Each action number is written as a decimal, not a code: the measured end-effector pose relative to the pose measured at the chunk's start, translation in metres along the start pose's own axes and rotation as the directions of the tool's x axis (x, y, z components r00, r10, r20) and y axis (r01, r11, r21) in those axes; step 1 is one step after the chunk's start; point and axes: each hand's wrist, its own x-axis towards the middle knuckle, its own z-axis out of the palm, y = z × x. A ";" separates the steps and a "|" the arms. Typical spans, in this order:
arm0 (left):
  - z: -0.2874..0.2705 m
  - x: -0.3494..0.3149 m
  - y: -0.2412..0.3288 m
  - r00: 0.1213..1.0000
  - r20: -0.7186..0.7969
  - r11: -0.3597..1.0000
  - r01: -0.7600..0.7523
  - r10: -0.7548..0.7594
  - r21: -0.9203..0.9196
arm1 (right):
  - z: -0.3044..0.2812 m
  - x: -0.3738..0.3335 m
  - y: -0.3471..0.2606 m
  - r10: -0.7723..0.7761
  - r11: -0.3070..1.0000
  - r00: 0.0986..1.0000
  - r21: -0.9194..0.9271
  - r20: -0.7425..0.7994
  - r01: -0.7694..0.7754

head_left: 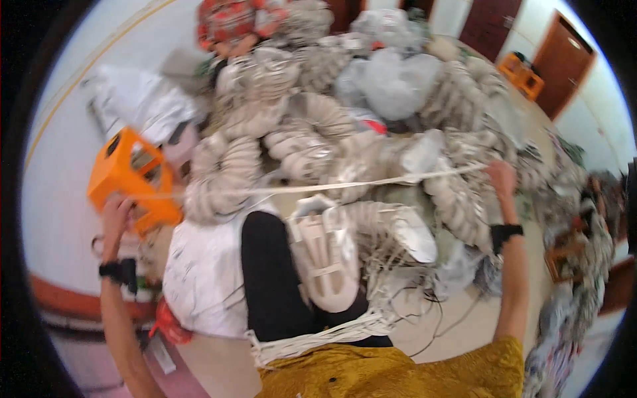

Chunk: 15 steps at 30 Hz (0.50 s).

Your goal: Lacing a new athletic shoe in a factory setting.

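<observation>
A long cream shoelace (371,183) is pulled nearly straight across the view between my two raised hands. My left hand (116,215) is closed on its left end, in front of an orange plastic stool. My right hand (502,178) grips the other end, held out to the right. On my lap, between my black-trousered legs, rests a pale beige shoe upper (325,265) with its toe toward me. A bundle of off-white laces (325,331) lies across my thighs. The shoelace passes above the shoe upper without touching it.
Stacked rows of beige shoe uppers (225,169) cover the floor ahead. The orange stool (126,172) and a white sack (199,278) are on the left. Clear plastic bags (391,83) lie among the piles. Another person in a red plaid sleeve (229,23) sits at the far side.
</observation>
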 end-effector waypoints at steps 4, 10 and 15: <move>-0.016 0.011 -0.029 0.999 0.001 0.999 -0.037 0.037 0.028 | -0.027 0.020 -0.040 0.155 0.959 0.988 0.240 -0.009 -0.148; -0.015 0.007 -0.013 0.980 -0.099 0.982 0.161 -0.171 -0.098 | -0.031 0.032 -0.042 0.293 0.915 0.954 0.272 0.063 -0.299; -0.020 0.006 -0.010 0.971 -0.126 0.973 0.186 -0.203 -0.133 | -0.022 0.044 -0.047 0.318 0.887 0.948 0.354 0.001 -0.298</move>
